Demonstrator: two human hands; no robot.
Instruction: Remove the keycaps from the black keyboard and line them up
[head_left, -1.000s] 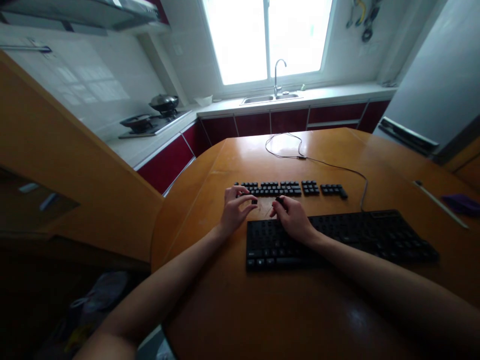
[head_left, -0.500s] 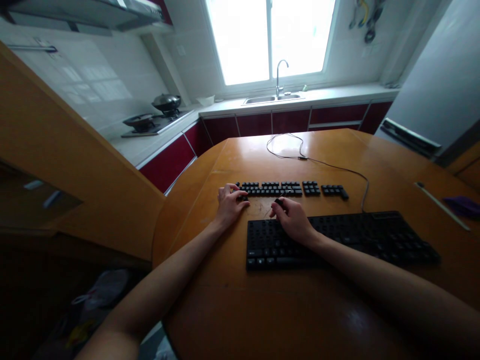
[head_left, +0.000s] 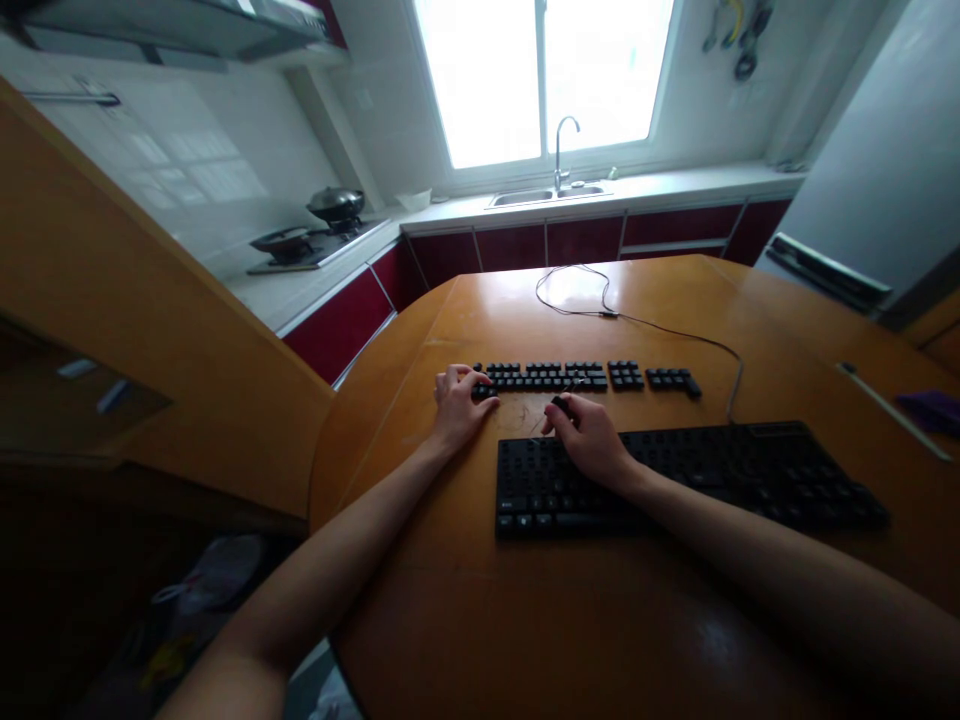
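A black keyboard [head_left: 712, 475] lies on the wooden table [head_left: 570, 620] with most keycaps pulled off. Rows of loose black keycaps [head_left: 585, 377] are lined up beyond it. My left hand [head_left: 459, 408] rests at the left end of those rows, fingers curled onto a keycap there. My right hand [head_left: 589, 438] sits over the keyboard's upper left corner, pinching a small dark tool with a thin wire end, which looks like a keycap puller [head_left: 559, 404].
The keyboard's cable [head_left: 637, 322] loops across the far half of the table. A thin stick [head_left: 892, 410] and a purple cloth [head_left: 930, 408] lie at the right edge. Behind are a counter with sink [head_left: 544, 195] and a stove with pans [head_left: 315, 235].
My left hand moved left from the gap in front of the keycap rows to their left end and settled on a keycap. My right hand stayed where it was.
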